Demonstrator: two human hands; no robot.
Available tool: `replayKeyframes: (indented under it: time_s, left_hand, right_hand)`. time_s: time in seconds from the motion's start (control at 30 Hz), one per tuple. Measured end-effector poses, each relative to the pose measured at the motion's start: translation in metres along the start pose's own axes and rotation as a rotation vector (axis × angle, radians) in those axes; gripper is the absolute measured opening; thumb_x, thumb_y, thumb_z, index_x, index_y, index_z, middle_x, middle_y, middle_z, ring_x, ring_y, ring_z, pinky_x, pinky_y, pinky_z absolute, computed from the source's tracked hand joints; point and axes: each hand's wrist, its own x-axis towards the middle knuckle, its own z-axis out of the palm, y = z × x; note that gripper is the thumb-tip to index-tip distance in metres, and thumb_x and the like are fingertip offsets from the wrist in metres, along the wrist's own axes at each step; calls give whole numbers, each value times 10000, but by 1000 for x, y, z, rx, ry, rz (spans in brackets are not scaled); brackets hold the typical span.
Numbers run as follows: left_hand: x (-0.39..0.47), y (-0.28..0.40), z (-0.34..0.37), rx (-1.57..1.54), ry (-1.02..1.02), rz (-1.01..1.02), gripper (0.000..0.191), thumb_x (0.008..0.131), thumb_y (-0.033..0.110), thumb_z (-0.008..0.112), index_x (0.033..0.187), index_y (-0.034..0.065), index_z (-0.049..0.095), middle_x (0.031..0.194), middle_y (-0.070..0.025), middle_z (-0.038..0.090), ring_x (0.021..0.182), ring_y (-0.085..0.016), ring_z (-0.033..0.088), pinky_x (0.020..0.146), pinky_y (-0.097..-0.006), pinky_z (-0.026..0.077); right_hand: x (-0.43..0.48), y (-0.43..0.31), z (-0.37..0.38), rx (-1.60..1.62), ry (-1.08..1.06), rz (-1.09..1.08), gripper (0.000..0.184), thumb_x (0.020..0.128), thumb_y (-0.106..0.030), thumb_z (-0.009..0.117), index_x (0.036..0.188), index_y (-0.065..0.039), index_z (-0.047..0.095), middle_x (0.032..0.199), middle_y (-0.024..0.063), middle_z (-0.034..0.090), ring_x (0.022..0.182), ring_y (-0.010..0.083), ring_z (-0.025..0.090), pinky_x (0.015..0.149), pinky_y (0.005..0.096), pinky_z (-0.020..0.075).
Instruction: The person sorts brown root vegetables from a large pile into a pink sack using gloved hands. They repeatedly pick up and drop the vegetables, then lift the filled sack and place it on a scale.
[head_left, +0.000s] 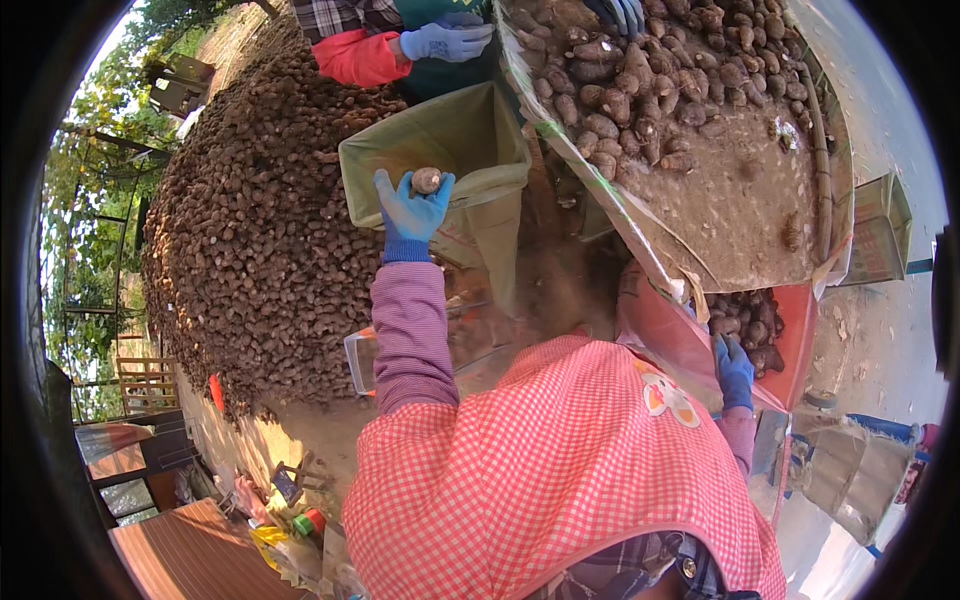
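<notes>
My left hand (412, 210), in a blue glove, is raised over the near rim of an open green woven bag (360, 169). A small brown taro corm (426, 181) rests at its spread fingers; whether they grip it is unclear. My right hand (733, 367), also gloved in blue, is at the edge of a red-lined bag (796, 337) that holds dark taro corms (750, 330). Its fingertips are partly hidden by the corms and the bag's edge. Up and to the left of it, a sorting table (727, 225) carries many taro corms (637, 82).
A large heap of corms (270, 225) covers the ground at the left. A co-worker's gloved hand (448, 39) is above the green bag, and another blue-gloved hand (621, 13) is at the table's far side. A clear plastic crate (364, 364) stands beside my left arm.
</notes>
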Motion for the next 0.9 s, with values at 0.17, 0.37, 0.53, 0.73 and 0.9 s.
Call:
replayKeyframes:
  time_s: [0.17, 0.37, 0.53, 0.73, 0.9]
  left_hand:
    - [-12, -29, 20, 1073, 132, 803, 546, 918, 81, 723, 1414, 32, 499, 1428, -128, 524, 1277, -245, 513, 1059, -394, 446]
    - [-76, -139, 93, 1253, -752, 880, 219, 913, 50, 698, 1125, -3, 686, 1153, -144, 694, 1073, -263, 663, 938, -363, 530]
    - [-102, -197, 166, 1385, -1071, 897, 224, 905, 6, 679, 1128, -3, 696, 1162, -142, 688, 1096, -248, 652, 957, -346, 513]
    - [-182, -312, 122, 1334, -1518, 96, 276, 937, 79, 665, 1200, -3, 667, 1230, -154, 657, 1171, -234, 623, 1002, -343, 494]
    - [-226, -378, 61, 1820, -1813, 351, 590, 880, 308, 689, 1375, 29, 530, 1331, -184, 568, 1254, -321, 537, 1090, -454, 397]
  right_hand:
    - [20, 13, -8, 158, 40, -30, 449, 926, -441, 655, 1143, -52, 706, 1099, 191, 712, 1043, 357, 682, 920, 417, 523]
    - [40, 2, -31, -245, 179, 226, 786, 811, -634, 666, 1455, -206, 530, 1590, 184, 353, 1459, 373, 346, 1131, 562, 321]
    - [46, -23, -44, -285, -157, 186, 863, 762, -740, 644, 1478, -278, 502, 1645, 188, 239, 1494, 451, 239, 1165, 644, 200]
    - [-19, -18, -27, 219, -340, -117, 517, 922, -555, 557, 1298, -214, 662, 1331, 115, 636, 1272, 278, 572, 1091, 526, 376]
    - [-13, 24, -48, -32, 484, 99, 736, 770, -457, 727, 1403, -136, 534, 1453, 129, 501, 1361, 343, 440, 1006, 516, 449]
